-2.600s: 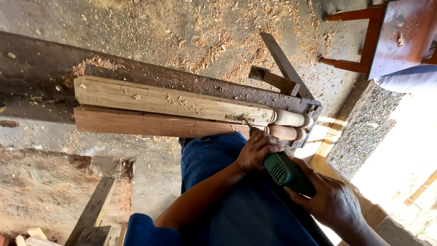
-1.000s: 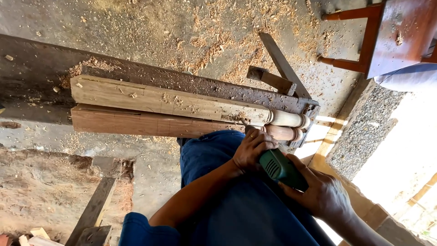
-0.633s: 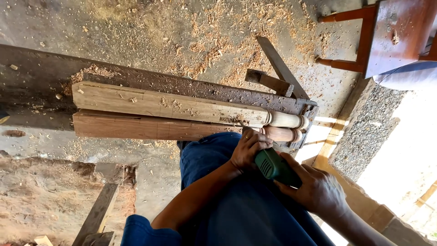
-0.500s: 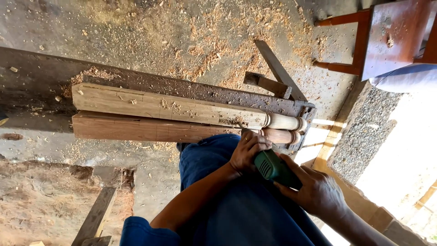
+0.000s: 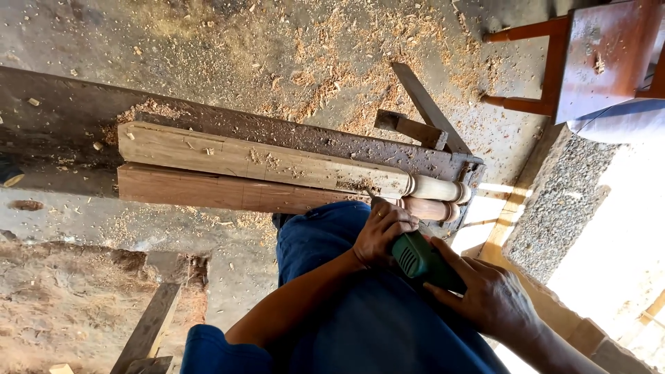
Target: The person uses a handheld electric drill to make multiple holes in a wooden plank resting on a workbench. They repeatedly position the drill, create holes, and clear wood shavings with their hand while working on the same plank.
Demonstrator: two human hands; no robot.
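Two long wooden posts lie side by side on a dark workbench [image 5: 62,118]: a pale one [image 5: 263,161] and a reddish one [image 5: 228,194], both with turned round ends [image 5: 436,190] at the right. A green power tool [image 5: 419,260] is pressed against the reddish post near its turned end. My left hand [image 5: 383,230] grips the tool's front, close to the wood. My right hand [image 5: 488,294] holds the tool's rear body. My blue-clad leg [image 5: 346,305] is below the posts.
Sawdust and shavings cover the concrete floor [image 5: 291,48]. A red wooden chair [image 5: 589,62] stands at the top right. Dark wooden braces [image 5: 422,111] stick out behind the bench. A plank [image 5: 149,332] lies at the lower left, a gravel strip [image 5: 561,201] at the right.
Both hands and the tool have stayed at the turned end of the reddish post. The view has shifted slightly; the hands edged a little to the left along the post.
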